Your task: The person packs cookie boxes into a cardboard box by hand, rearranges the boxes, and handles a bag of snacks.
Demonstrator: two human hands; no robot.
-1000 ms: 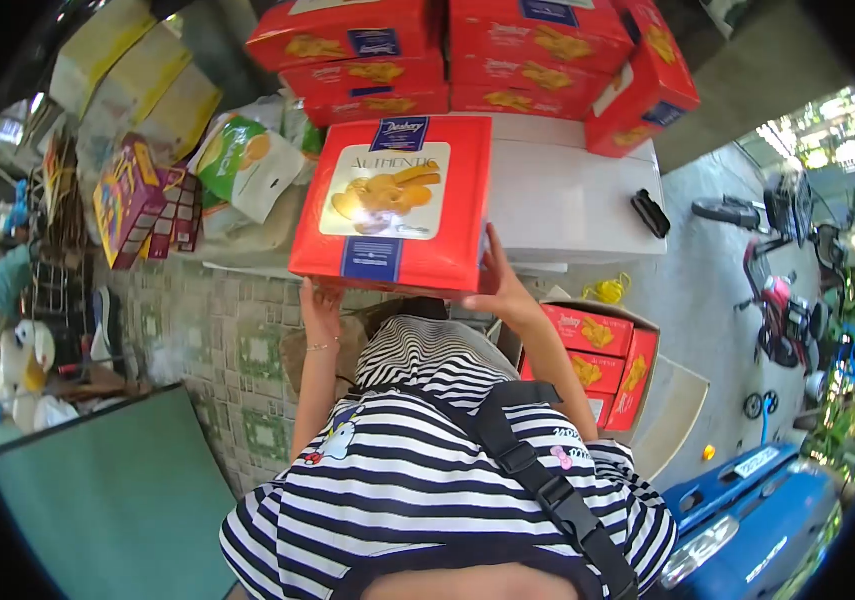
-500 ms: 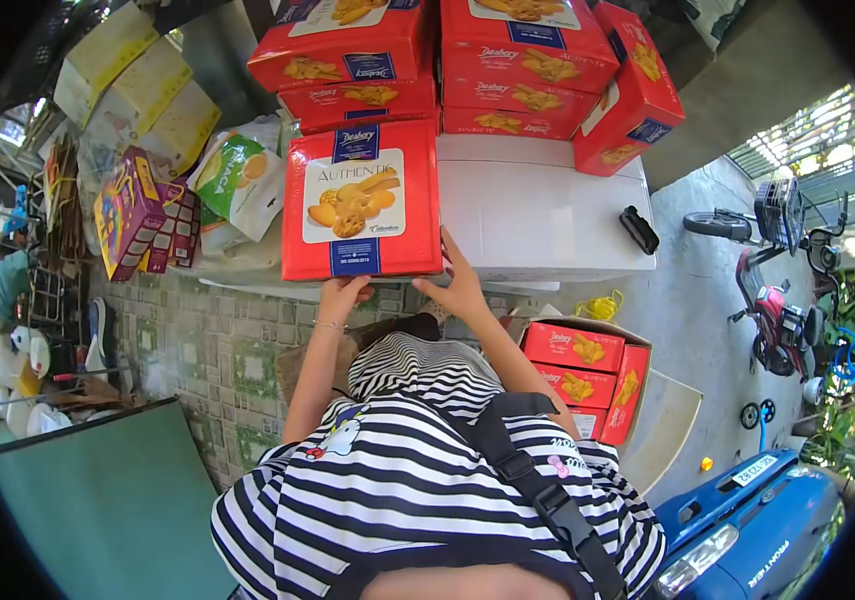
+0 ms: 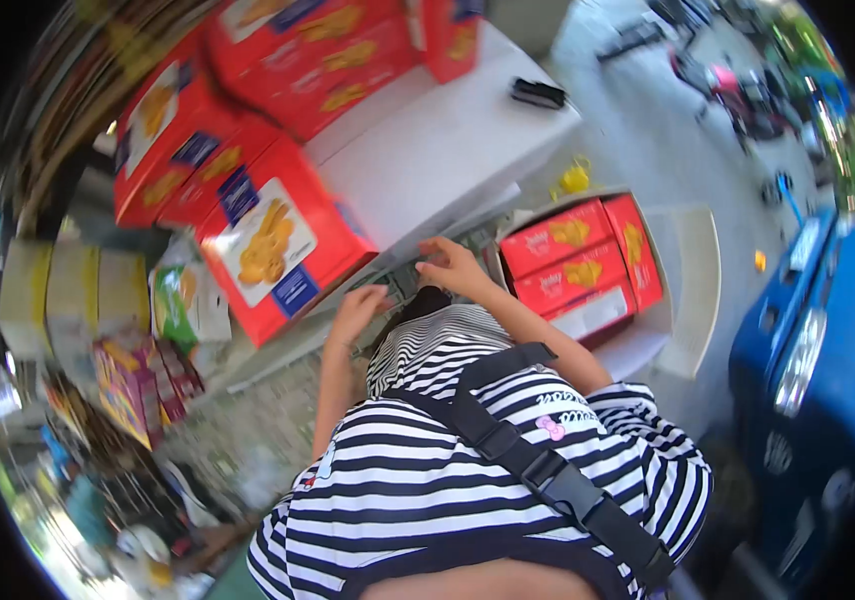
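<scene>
A red cookie box [image 3: 273,240] with a white label rests on the white table [image 3: 438,135], against other stacked red boxes [image 3: 338,60]. My left hand [image 3: 359,312] is just off the table's front edge, below the box, empty with its fingers apart. To its right, my right hand [image 3: 451,268] is empty too, fingers spread, near the left side of an open carton [image 3: 660,300]. Inside that carton lie several red cookie boxes [image 3: 563,240].
A black object [image 3: 539,93] lies at the table's right corner. Green-white packets [image 3: 188,300] and purple boxes [image 3: 133,385] are at the left. A blue vehicle [image 3: 788,370] stands right, with a motorbike [image 3: 738,95] beyond. Something yellow [image 3: 575,176] is behind the carton.
Both hands have let go of the red box, which stays on the table, and moved right toward the carton. The view has turned to the right.
</scene>
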